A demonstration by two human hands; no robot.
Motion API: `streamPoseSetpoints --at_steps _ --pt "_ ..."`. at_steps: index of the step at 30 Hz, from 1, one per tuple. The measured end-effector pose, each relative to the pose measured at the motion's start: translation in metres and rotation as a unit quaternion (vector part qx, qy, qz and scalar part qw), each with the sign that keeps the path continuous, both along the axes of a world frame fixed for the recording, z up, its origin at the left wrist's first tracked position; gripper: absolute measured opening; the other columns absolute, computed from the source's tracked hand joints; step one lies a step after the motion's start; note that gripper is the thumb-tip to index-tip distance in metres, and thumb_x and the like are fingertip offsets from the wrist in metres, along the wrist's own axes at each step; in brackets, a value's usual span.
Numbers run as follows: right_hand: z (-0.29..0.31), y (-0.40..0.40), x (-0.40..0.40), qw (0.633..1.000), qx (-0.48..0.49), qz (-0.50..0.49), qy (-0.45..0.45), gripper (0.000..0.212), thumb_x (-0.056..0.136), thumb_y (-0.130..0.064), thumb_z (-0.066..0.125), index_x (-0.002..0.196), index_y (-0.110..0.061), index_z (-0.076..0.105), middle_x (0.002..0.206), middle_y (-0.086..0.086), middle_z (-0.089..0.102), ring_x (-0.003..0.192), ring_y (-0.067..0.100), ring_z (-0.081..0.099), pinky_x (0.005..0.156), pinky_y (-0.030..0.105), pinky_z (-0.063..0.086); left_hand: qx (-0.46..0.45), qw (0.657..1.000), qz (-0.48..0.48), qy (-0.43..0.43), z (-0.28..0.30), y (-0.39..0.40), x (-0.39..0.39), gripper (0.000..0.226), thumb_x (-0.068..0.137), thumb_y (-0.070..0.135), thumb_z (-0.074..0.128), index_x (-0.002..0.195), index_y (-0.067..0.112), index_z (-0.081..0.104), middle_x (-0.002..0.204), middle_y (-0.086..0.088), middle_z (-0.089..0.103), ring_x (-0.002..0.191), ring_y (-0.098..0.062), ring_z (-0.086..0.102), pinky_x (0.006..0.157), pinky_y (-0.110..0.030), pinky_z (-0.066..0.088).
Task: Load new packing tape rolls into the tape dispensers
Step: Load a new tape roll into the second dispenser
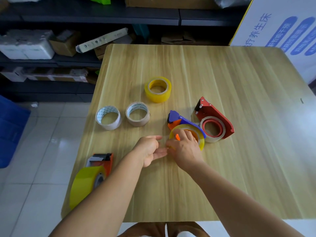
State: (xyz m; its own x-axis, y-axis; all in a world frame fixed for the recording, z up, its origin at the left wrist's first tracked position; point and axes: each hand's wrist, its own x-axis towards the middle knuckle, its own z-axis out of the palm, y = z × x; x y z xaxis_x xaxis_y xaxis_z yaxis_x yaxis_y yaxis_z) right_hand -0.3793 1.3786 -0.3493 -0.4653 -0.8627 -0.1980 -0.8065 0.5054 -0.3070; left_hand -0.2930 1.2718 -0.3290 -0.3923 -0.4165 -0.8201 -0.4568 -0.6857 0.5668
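Note:
A blue and orange dispenser (176,118) lies in the middle of the wooden table (239,151) with a yellow tape roll (201,135) on it. My right hand (185,147) grips that roll's near edge, fingers curled over it. Just left of it, my left hand (150,150) hovers open, palm turned up, fingertips close to the roll. A red dispenser (215,115) holding a clear roll (212,129) lies to the right. An orange dispenser (102,161) with a yellow-green roll (85,183) sits at the table's near left edge.
Three loose rolls stand further back: a yellow one (158,88), a beige one (137,113) and a white one (108,117). Dark shelves (51,62) with boxes lie beyond the table's left side. A blue bin (10,129) sits on the tiled floor.

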Motion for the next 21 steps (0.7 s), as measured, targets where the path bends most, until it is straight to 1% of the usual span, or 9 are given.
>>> streamPoseSetpoints --at_steps 2,4,6,8,11,13,15,17,21 --pt "-0.002 -0.001 0.001 1.0 -0.019 -0.007 -0.021 0.024 0.095 -0.037 0.049 0.106 -0.032 0.07 0.136 -0.003 0.04 0.125 0.023 0.036 0.101 0.035 0.033 -0.031 0.998 -0.044 -0.009 -0.004 0.0 0.003 0.049 0.087 -0.016 0.027 0.117 0.012 0.055 0.129 -0.014 0.05 0.084 -0.023 0.068 0.072 -0.035 0.057" --pt "-0.004 -0.001 0.003 0.999 -0.027 -0.015 -0.027 0.025 0.096 -0.036 0.048 0.104 -0.032 0.072 0.135 -0.005 0.04 0.124 0.021 0.037 0.098 0.033 0.035 -0.111 0.984 -0.135 -0.034 -0.01 0.001 0.008 0.049 0.086 -0.012 0.036 0.119 0.018 0.056 0.129 -0.006 0.052 0.093 -0.02 0.066 0.078 -0.035 0.057" --pt "-0.008 -0.001 0.004 0.998 -0.035 -0.036 -0.036 0.024 0.096 -0.035 0.049 0.104 -0.032 0.072 0.134 -0.006 0.041 0.124 0.02 0.037 0.098 0.033 0.037 -0.228 0.941 -0.241 -0.066 -0.017 0.004 0.014 0.056 0.08 -0.007 0.046 0.124 0.026 0.056 0.129 0.001 0.054 0.104 -0.016 0.06 0.084 -0.033 0.055" --pt "-0.01 -0.003 0.005 0.996 -0.052 -0.06 -0.047 0.021 0.094 -0.034 0.053 0.103 -0.032 0.072 0.131 -0.004 0.044 0.122 0.02 0.038 0.097 0.035 0.039 -0.305 0.904 -0.292 -0.063 -0.02 0.009 0.016 0.055 0.079 -0.002 0.058 0.126 0.028 0.055 0.13 0.006 0.054 0.111 -0.014 0.056 0.088 -0.031 0.053" --pt "-0.011 -0.005 0.007 0.992 -0.079 -0.082 -0.057 0.019 0.092 -0.033 0.057 0.102 -0.032 0.073 0.124 -0.001 0.048 0.117 0.021 0.042 0.093 0.036 0.042 -0.373 0.882 -0.284 -0.052 -0.024 0.015 0.012 0.04 0.082 0.011 0.066 0.12 0.024 0.059 0.119 0.006 0.063 0.108 -0.014 0.059 0.092 -0.032 0.05" --pt "-0.009 -0.005 0.007 0.988 -0.098 -0.1 -0.067 0.018 0.091 -0.032 0.06 0.101 -0.031 0.074 0.121 0.0 0.049 0.114 0.021 0.044 0.092 0.038 0.044 -0.396 0.882 -0.25 -0.051 -0.027 0.016 0.01 0.026 0.084 0.014 0.066 0.108 0.022 0.064 0.101 0.004 0.069 0.094 -0.015 0.064 0.085 -0.031 0.052" --pt "-0.008 -0.004 0.008 0.983 -0.115 -0.116 -0.08 0.018 0.089 -0.032 0.062 0.103 -0.028 0.072 0.118 0.0 0.05 0.112 0.02 0.046 0.092 0.039 0.045 -0.406 0.881 -0.238 -0.052 -0.031 0.014 0.011 0.013 0.085 0.017 0.066 0.098 0.02 0.067 0.089 0.007 0.069 0.085 -0.013 0.064 0.077 -0.027 0.051" --pt "-0.006 -0.002 0.009 0.984 -0.105 -0.121 -0.083 0.029 0.087 -0.035 0.063 0.113 -0.024 0.065 0.12 0.0 0.049 0.115 0.019 0.046 0.095 0.037 0.044 -0.413 0.877 -0.238 -0.054 -0.034 0.01 0.012 0.006 0.086 0.02 0.067 0.092 0.021 0.069 0.084 0.009 0.067 0.081 -0.011 0.064 0.073 -0.023 0.047" --pt "-0.007 0.001 0.016 0.985 -0.051 -0.155 -0.054 0.054 0.086 -0.04 0.063 0.129 -0.014 0.043 0.131 0.004 0.044 0.124 0.021 0.039 0.104 0.032 0.036 -0.42 0.875 -0.235 -0.043 -0.037 0.003 0.012 0.007 0.086 0.018 0.066 0.087 0.021 0.072 0.087 0.008 0.072 0.079 -0.008 0.063 0.071 -0.017 0.043"
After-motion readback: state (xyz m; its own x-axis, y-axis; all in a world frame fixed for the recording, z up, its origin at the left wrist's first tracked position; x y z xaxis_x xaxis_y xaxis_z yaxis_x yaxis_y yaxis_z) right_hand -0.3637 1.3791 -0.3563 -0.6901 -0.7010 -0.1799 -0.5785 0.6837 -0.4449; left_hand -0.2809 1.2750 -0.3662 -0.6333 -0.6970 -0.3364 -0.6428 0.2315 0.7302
